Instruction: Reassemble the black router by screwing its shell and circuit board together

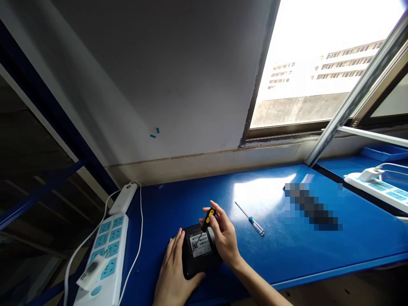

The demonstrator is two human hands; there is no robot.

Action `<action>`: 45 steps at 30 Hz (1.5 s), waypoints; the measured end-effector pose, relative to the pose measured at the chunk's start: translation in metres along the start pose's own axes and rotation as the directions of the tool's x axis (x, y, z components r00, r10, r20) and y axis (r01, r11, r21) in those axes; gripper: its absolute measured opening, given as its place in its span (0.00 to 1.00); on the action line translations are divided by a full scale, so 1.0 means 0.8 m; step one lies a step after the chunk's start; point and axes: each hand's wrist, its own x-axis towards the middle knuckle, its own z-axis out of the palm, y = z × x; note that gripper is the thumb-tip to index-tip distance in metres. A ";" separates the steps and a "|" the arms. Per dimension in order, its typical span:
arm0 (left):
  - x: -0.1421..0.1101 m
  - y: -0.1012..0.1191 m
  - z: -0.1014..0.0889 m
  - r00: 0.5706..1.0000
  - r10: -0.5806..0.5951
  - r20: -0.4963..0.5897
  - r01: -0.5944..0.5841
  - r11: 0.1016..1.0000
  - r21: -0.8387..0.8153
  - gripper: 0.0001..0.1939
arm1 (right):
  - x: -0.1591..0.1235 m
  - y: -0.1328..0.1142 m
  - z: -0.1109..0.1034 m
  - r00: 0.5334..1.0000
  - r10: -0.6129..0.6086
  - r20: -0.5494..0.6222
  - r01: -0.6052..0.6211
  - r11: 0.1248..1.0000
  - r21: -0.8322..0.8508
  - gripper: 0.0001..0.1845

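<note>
A black boxy device point(191, 267) with a white barcode label point(200, 245) on its upper face lies on the blue table. My left hand point(174, 267) lies along its left side, fingers on the far left edge and thumb at the near edge, steadying it. In my right hand point(225, 238) is a black-and-yellow screwdriver point(208, 219), gripped by the handle between thumb and fingers. Its shaft slants down to the left over the label; I cannot tell exactly where the tip touches. A second screwdriver point(255, 225), with a clear and blue handle, rests to the right of my right hand.
A white power strip point(123, 225) with cables stands along the table's left edge. On the blue table point(270, 259), a blurred-out dark object point(314, 208) lies to the right. Another power strip point(382, 189) and a blue tray point(385, 152) are beyond the metal post. A window is behind.
</note>
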 end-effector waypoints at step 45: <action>-0.004 0.001 -0.005 0.999 0.003 0.033 -0.005 0.999 0.053 0.47 | -0.004 -0.004 -0.006 0.997 0.068 -0.035 -0.069 0.996 -0.048 0.26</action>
